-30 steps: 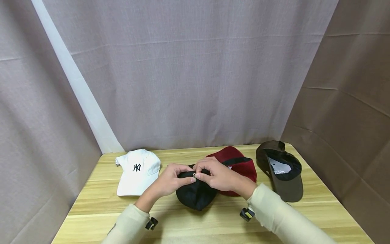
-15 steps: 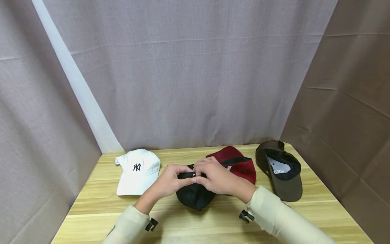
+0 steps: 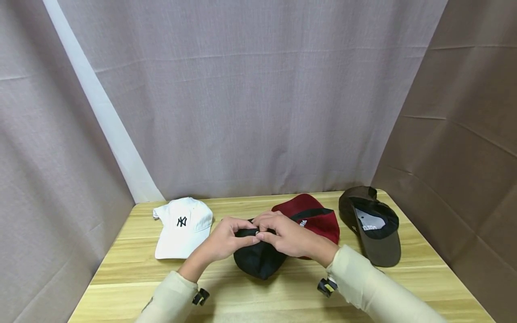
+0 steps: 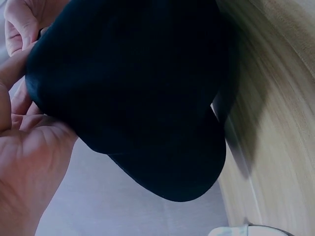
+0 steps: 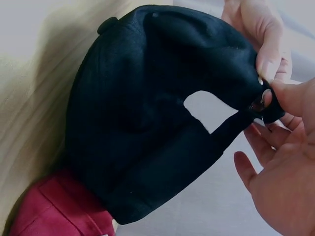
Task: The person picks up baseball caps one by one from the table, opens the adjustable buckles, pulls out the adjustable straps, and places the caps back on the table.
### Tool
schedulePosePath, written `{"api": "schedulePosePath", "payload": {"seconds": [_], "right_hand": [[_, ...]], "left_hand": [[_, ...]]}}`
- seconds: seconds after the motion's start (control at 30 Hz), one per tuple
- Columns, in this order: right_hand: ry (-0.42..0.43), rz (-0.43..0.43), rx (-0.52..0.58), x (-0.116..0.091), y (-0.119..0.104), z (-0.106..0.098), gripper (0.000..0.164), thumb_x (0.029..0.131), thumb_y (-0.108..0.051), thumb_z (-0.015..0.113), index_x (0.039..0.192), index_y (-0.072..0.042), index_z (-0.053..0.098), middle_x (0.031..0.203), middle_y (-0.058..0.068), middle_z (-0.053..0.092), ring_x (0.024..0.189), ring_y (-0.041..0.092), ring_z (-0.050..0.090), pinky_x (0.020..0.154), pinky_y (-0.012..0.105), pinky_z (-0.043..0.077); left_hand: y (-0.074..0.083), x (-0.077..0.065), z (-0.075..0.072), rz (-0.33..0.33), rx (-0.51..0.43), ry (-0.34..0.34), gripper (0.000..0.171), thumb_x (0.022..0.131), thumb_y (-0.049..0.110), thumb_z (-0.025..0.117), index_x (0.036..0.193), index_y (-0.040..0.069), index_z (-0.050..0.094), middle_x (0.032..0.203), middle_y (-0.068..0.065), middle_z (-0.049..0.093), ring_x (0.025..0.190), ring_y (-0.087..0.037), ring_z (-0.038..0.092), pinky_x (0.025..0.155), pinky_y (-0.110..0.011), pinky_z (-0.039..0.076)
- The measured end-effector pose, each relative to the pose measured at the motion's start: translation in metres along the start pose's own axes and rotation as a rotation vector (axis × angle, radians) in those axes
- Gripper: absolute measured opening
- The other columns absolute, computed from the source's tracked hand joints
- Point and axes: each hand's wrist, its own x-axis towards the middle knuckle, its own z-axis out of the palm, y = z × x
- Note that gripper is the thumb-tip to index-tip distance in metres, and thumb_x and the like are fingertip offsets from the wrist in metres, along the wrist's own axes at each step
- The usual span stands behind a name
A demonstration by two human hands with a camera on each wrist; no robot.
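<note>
A black baseball cap (image 3: 258, 262) stands on the table between both hands, crown towards me and back strap up. My left hand (image 3: 227, 237) pinches the cap's back edge beside the strap, thumb on the near side. Opposite it, my right hand (image 3: 284, 234) pinches the strap (image 5: 273, 112) between thumb and fingers. A small metal buckle (image 5: 257, 104) shows at the right thumb tip in the right wrist view, just below the cut-out at the back. The left wrist view has the dark brim (image 4: 179, 172) pointing away from the hands.
A white cap (image 3: 183, 229) with a dark logo lies to the left. Behind my right hand a dark red cap (image 3: 300, 206) overlaps the black one in view. Farther right rests an upturned dark brown cap (image 3: 381, 246). A grey curtain (image 3: 258, 112) hangs behind the table (image 3: 242, 305).
The right thumb moved in over the left thumb tip, then drew back slightly, and the buckle shows between them again. The black cap stays in place in both hands.
</note>
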Motion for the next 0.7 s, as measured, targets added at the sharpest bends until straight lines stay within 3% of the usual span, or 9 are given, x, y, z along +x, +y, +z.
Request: {"api": "schedulePosePath", "payload": {"seconds": [0.23, 0.47, 0.6, 0.7], "right_hand": [[-0.069, 0.027, 0.138, 0.002, 0.008, -0.004, 0.023, 0.107, -0.016, 0.063, 0.085, -0.012, 0.068, 0.138, 0.000, 0.071, 0.137, 0.024, 0.060, 0.119, 0.046, 0.046], [-0.109, 0.061, 0.234, 0.002, 0.012, -0.008, 0.026, 0.107, -0.021, 0.063, 0.087, -0.006, 0.070, 0.142, 0.011, 0.069, 0.140, 0.032, 0.059, 0.118, 0.045, 0.045], [-0.063, 0.073, 0.169, 0.002, 0.011, -0.006, 0.024, 0.106, -0.025, 0.067, 0.086, -0.011, 0.072, 0.134, 0.007, 0.073, 0.136, 0.030, 0.062, 0.117, 0.048, 0.046], [-0.016, 0.061, 0.027, 0.003, 0.006, -0.004, 0.026, 0.103, -0.031, 0.071, 0.080, -0.019, 0.070, 0.124, 0.000, 0.076, 0.131, 0.025, 0.063, 0.117, 0.050, 0.042]], "left_hand": [[-0.001, 0.000, -0.001, -0.022, -0.035, 0.000, 0.016, 0.094, 0.014, 0.080, 0.109, 0.007, 0.082, 0.105, -0.007, 0.082, 0.097, -0.001, 0.068, 0.090, -0.021, 0.056], [-0.001, -0.001, -0.001, -0.007, -0.086, -0.011, 0.013, 0.095, 0.012, 0.079, 0.104, 0.003, 0.081, 0.096, -0.003, 0.078, 0.089, -0.001, 0.065, 0.083, -0.021, 0.055], [-0.001, -0.001, -0.001, -0.030, -0.055, 0.016, 0.014, 0.095, 0.013, 0.079, 0.106, 0.005, 0.082, 0.098, -0.004, 0.080, 0.090, -0.001, 0.065, 0.083, -0.020, 0.055], [0.001, -0.001, -0.001, -0.046, -0.032, 0.037, 0.016, 0.095, 0.015, 0.080, 0.108, 0.006, 0.082, 0.102, -0.007, 0.082, 0.093, -0.001, 0.067, 0.083, -0.020, 0.055]]}}
